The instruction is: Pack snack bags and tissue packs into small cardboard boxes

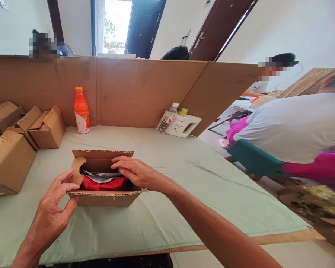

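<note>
Reaching over the worktop (145, 227) toward an open cardboard box (103, 201) near the front edge. Bringing the left hand (54, 203) up from the lower left, spread, with the thumb held apart from the fingers; laying fingertips against the left flap (78, 167) and setting the thumb at the front left corner. Stretching the right forearm diagonally up from the lower right and arching the right hand (139, 173) over the right end of the opening, loosely spread, with fingers slightly curled and fingertips near the back flap (97, 158). Cannot tell whether touching it. Showing inside the box, between both hands: a red packet (106, 184) with a silvery sheet (100, 176) just behind.
</note>
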Available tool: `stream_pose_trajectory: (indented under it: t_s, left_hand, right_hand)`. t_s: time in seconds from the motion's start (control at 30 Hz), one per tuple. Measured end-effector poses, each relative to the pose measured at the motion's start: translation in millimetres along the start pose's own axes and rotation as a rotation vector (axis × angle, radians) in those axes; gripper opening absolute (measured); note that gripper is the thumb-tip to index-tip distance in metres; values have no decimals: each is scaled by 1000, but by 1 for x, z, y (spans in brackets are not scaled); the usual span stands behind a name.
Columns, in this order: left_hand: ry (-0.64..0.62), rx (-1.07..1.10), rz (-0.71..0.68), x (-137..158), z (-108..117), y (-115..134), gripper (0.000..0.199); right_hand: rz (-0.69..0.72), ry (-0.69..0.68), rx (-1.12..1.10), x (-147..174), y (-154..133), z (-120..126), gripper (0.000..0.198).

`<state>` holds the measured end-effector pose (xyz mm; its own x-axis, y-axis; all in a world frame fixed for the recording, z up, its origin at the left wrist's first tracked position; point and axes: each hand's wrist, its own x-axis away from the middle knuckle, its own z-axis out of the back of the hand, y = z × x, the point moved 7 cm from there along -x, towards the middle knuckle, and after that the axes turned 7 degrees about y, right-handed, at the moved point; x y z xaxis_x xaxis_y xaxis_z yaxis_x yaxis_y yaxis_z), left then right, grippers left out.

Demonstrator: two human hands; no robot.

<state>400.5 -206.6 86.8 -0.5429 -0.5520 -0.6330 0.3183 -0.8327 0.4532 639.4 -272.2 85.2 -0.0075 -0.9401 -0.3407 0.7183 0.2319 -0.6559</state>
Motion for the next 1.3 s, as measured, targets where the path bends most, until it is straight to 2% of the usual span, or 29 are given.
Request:
stream_pose_trajectory:
  t_s: [0.13,0.23,0.27,0.3,0.37,0.43,0.5,0.73,0.83,1.03,1.17,1.3]
  left_hand:
    - [-26,17,5,-1,1,-1,17]
    - [-27,36,22,-3,1,-2,18]
    - [-19,39,27,-4,1,-3,18]
    - [-13,40,31,-5,0,-4,18]
    - [-5,37,35,-6,0,-5,19]
    - [-10,30,47,-7,-2,-7,20]
    - [-13,20,64,-8,-3,-10,21]
    - [-8,17,112,-15,-10,-17,27]
    - [16,-20,151,-15,-14,-23,34]
    - [52,-81,107,-14,-21,-29,40]
    - [-25,-64,21,-17,-29,-27,27]
    - [-68,-51,-71,-19,-27,-26,28]
  right_hand:
    - [-69,245,-165,8,9,20,30]
    - [-46,512,-40,15,6,45,26]
    - [-39,561,19,15,5,50,27]
    - [-42,563,62,14,5,50,30]
    - [-94,448,84,8,12,42,35]
    - [-165,316,38,6,22,31,32]
    - [-202,259,-35,9,30,24,29]
    - [-229,303,-313,36,47,19,48]
    - [-179,327,-352,45,48,16,48]
    - [-88,324,-198,58,45,-2,41]
    - [-27,354,-130,61,41,-11,34]
    - [-1,336,-107,62,37,-12,35]
